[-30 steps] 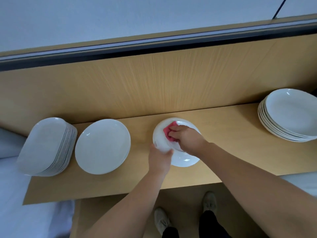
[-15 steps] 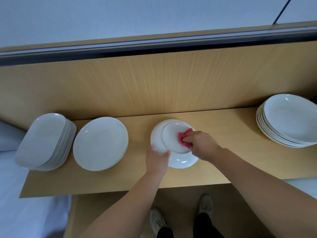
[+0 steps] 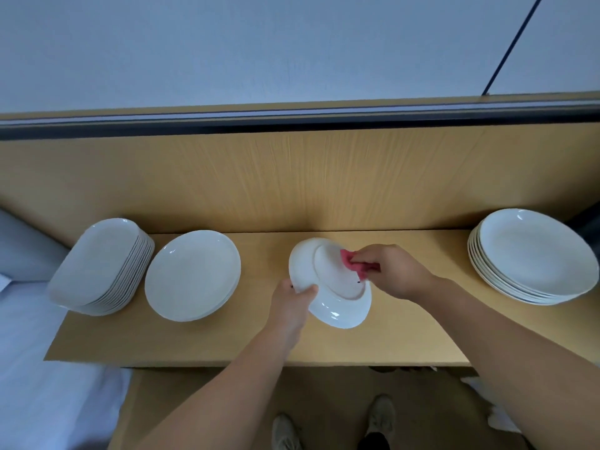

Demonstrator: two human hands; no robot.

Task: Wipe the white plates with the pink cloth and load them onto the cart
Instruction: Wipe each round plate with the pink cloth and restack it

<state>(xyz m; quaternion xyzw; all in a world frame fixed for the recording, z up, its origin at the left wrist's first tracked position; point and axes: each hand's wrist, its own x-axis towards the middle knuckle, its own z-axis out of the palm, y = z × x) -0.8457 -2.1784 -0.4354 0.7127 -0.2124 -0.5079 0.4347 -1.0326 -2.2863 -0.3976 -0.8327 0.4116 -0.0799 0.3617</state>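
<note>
A small white plate [image 3: 334,289] is held above the wooden shelf [image 3: 406,332], turned so its underside with the foot ring faces up. My left hand [image 3: 290,305] grips its near left rim. My right hand [image 3: 394,271] pinches a bunched pink cloth [image 3: 355,266] against the right side of the plate's underside. To the left lie a stack of round white plates [image 3: 191,276] and a stack of oblong white plates [image 3: 100,267]. A taller stack of round plates [image 3: 532,256] sits at the right end.
A wooden back panel [image 3: 292,180] rises behind the shelf, with a dark rail above it. A white-covered surface [image 3: 35,384] lies at the lower left. My shoes [image 3: 383,414] stand on the floor below the shelf edge.
The plate has been flipped from face up to underside up. My right hand and the cloth have slid from the plate's upper left toward its right edge.
</note>
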